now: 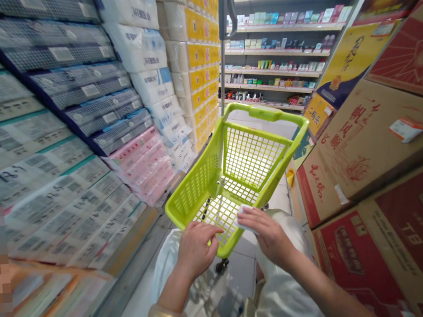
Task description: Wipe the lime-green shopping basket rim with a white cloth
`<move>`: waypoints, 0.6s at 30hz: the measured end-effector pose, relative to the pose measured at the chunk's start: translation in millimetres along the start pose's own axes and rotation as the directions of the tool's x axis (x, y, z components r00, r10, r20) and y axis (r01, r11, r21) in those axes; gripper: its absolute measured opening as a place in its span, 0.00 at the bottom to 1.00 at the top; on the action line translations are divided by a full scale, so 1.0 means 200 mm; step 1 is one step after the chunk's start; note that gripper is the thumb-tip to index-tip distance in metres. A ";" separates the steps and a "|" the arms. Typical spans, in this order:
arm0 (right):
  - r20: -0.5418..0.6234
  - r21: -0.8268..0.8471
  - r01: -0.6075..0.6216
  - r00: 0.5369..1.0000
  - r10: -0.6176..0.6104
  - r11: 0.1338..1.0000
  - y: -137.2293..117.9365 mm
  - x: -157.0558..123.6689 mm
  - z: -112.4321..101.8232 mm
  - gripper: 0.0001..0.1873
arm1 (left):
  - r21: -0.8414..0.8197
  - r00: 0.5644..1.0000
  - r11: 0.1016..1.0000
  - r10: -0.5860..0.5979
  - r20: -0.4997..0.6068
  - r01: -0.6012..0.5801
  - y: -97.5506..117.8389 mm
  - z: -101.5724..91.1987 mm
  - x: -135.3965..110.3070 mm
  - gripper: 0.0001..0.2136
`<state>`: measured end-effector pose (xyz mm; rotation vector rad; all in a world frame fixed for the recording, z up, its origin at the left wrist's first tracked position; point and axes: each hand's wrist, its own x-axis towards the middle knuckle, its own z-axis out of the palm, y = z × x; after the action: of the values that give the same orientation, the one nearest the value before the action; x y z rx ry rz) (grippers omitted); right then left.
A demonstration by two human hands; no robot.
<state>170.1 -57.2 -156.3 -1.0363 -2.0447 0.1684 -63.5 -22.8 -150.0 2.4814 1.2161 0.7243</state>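
Tissue (244,220) pinched in right hand (268,236) over lime-green shopping basket (263,113), left hand (198,249) loosely curled, holding nothing.

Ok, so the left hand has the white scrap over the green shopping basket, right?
Not quite. The head view shows the white scrap in the right hand, not the left hand. The scrap is over the green shopping basket, as you said.
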 end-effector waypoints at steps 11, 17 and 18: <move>0.072 0.020 0.065 0.995 -0.066 0.998 -0.06 0.01 0.01 0.25 | 0.009 1.000 1.000 -0.007 0.019 0.007 0.01 -0.01 0.00 0.16; -0.059 -0.050 -0.074 0.996 0.071 0.996 -0.02 0.02 0.00 0.24 | 0.009 0.999 1.000 -0.016 0.029 0.015 0.01 -0.01 0.00 0.15; 0.005 -0.026 -0.029 1.000 0.029 0.999 -0.06 0.01 0.01 0.24 | 0.012 1.000 1.000 -0.013 0.028 0.013 0.01 -0.01 0.00 0.15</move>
<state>161.0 -63.0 -152.2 -1.0830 -2.0424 0.1598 -62.2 -24.3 -147.5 2.4819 1.2289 0.6789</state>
